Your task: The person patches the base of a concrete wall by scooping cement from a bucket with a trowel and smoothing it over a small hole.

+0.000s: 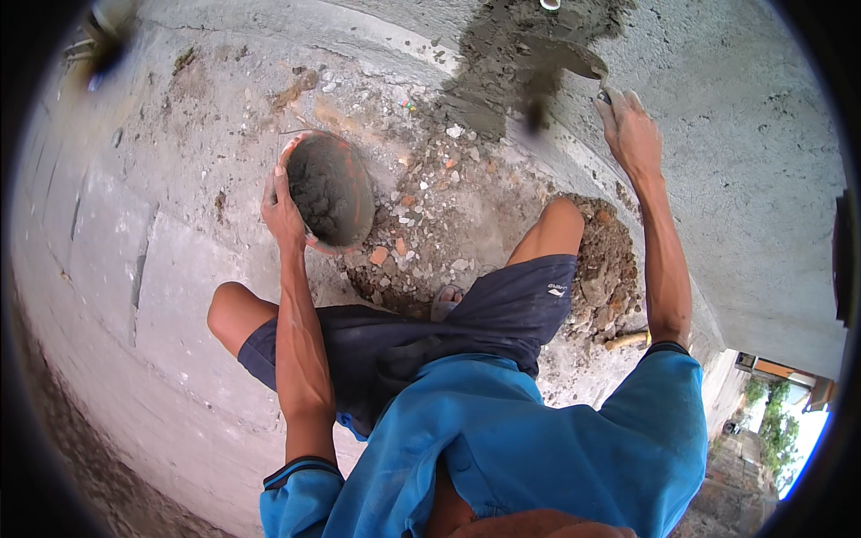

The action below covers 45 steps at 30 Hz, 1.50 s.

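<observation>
A round orange-and-grey plastic bucket [362,199] stands on the rubble-strewn grey ground [430,193] at front left, with wet dark-grey mortar [323,193] inside it and the bare left hand [284,215] on its left rim. Flat pale concrete slabs [179,278] lie further left. The rough grey cement wall [744,161] runs along the right. Before it, at front right, the bare right hand [632,134] is at the near end of a flat metal trowel [578,59], whose blade lies over a wet dark mortar patch [484,99]. A loose brown soil heap [605,269] lies between the right knee and the wall.
</observation>
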Tool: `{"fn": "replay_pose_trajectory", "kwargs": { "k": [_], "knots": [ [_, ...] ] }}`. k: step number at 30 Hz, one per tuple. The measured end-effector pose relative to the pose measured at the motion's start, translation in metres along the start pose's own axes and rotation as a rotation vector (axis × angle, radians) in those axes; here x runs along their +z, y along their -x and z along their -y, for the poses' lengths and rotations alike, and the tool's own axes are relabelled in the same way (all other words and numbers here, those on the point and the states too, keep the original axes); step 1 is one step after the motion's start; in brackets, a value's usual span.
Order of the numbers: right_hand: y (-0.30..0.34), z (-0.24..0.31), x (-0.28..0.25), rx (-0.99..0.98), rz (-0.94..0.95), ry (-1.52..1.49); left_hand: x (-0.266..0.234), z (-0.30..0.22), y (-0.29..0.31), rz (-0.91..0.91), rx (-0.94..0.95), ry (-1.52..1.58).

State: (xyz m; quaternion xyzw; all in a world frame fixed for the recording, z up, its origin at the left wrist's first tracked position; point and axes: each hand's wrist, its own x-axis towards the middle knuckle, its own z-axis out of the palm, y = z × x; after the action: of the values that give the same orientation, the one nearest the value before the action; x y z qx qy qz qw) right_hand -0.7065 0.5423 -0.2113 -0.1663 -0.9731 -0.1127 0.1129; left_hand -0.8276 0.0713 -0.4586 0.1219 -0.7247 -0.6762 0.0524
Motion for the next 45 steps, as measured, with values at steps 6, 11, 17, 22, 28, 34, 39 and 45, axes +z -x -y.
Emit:
{"fn": "replay_pose_trajectory", "kwargs": {
  "k": [6,11,17,22,28,34,39,45],
  "knots": [
    [0.021,-0.01,-0.01,0.128,0.035,-0.462,0.001,-0.011,0.007,0.063,0.018,0.088],
    [0.028,0.057,0.005,0.423,0.301,-1.185,0.0,-0.002,0.001,0.08,0.005,0.155],
    [0.018,0.059,0.02,0.516,0.144,-1.121,0.002,0.001,-0.007,0.074,0.062,0.055],
    [0.067,0.079,0.027,0.408,0.157,-1.012,-0.001,0.008,-0.006,0.034,0.077,0.006],
    [0.088,0.158,0.077,-0.286,0.436,-0.484,-0.008,0.019,-0.005,0.056,0.102,-0.014],
    [0.05,0.288,0.137,-0.669,0.619,-0.221,-0.011,0.035,-0.01,0.087,0.087,-0.004],
    [0.066,0.329,0.13,-0.815,0.783,-0.378,-0.009,0.033,-0.006,0.045,0.135,-0.074],
    [0.086,0.284,0.169,-0.342,1.165,-0.979,-0.017,0.027,-0.01,0.061,0.138,0.037]
  ]
}}
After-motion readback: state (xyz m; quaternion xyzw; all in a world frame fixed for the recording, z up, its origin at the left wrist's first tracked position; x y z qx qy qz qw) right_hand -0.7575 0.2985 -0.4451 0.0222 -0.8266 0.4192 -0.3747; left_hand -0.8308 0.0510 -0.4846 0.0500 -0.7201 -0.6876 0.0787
